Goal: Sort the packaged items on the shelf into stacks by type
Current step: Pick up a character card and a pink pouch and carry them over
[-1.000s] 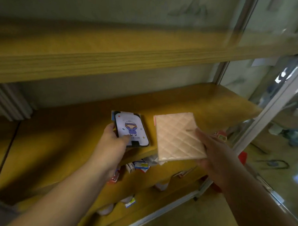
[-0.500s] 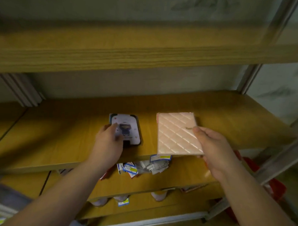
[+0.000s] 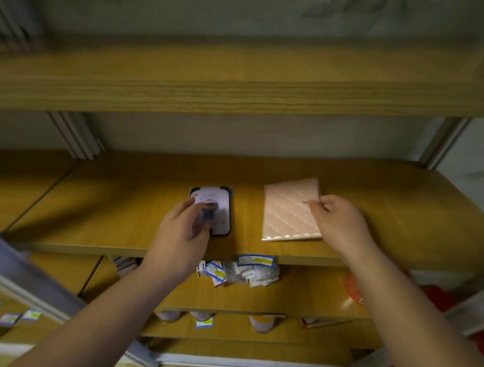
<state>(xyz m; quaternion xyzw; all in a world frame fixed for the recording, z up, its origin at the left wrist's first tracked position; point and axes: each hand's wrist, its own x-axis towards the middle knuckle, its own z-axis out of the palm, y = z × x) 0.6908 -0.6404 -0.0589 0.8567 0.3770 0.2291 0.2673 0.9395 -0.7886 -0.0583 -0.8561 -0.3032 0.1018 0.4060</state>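
A dark-framed package with a white cartoon card (image 3: 216, 210) lies flat on the middle wooden shelf (image 3: 123, 206). My left hand (image 3: 181, 233) rests on its near left edge, fingers curled over it. To the right, a pink quilted flat package (image 3: 288, 210) lies on the same shelf. My right hand (image 3: 337, 223) pinches its right edge between thumb and fingers. The two packages sit side by side, apart from each other.
The shelf below holds a heap of small blue-and-white packets (image 3: 242, 272) and a red item (image 3: 354, 288) at the right. Lower still are round containers (image 3: 259, 323). An upper shelf board (image 3: 239, 80) overhangs. Metal uprights (image 3: 442, 142) stand at the right.
Both hands have moved forward and lowered the two packages onto the shelf. The pink package, held up tilted before, now lies flat. The camera view swung left.
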